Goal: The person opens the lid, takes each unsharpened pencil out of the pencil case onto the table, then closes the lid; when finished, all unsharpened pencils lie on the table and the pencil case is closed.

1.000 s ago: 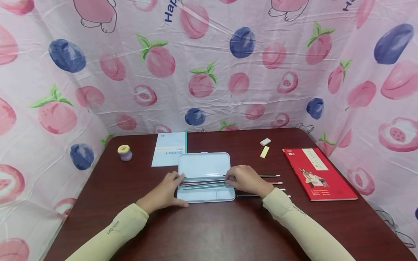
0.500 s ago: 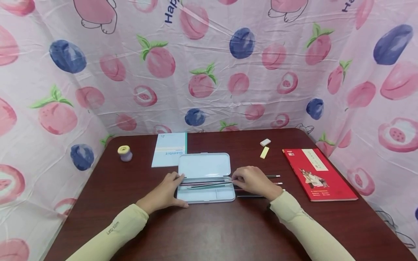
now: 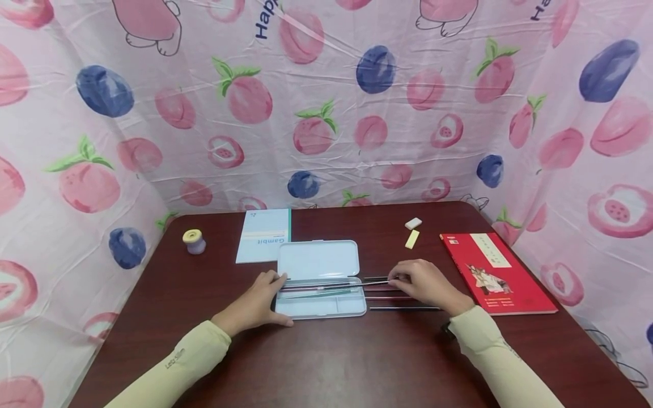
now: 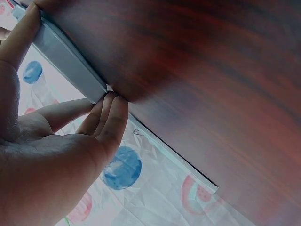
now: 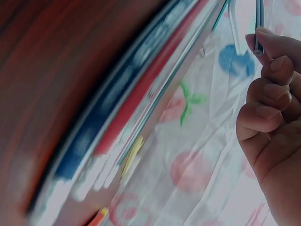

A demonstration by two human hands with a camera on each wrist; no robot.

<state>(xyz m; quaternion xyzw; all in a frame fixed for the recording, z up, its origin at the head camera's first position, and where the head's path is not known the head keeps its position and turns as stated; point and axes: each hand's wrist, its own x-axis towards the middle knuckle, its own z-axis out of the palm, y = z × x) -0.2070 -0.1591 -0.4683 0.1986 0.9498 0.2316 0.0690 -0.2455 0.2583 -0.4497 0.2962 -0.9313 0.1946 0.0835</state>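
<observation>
A white pencil case (image 3: pixel 318 259) lies unfolded on the table, its lid toward the back. My left hand (image 3: pixel 253 304) grips the case's left end, thumb at the front edge and fingers farther back; the left wrist view shows them at the two corners of the case's side wall (image 4: pixel 70 63). Several pencils (image 3: pixel 316 293), one of them green, lie in the case's rear compartment. To the right of the case, my right hand (image 3: pixel 427 284) pinches the end of a dark pencil (image 3: pixel 376 283), also seen between thumb and finger in the right wrist view.
Several pencils (image 3: pixel 405 309) lie beside the case, partly under my right hand. A red book (image 3: pixel 497 277) is at the right. White eraser (image 3: pixel 413 223) and yellow strip (image 3: pixel 412 239) sit behind. A notebook (image 3: pixel 262 235) and a yellow-purple spool-shaped object (image 3: pixel 194 242) stand back left.
My right hand has moved right, away from the case, drawing the pinched pencil part of the way out over its right edge. The left hand stays on the case.
</observation>
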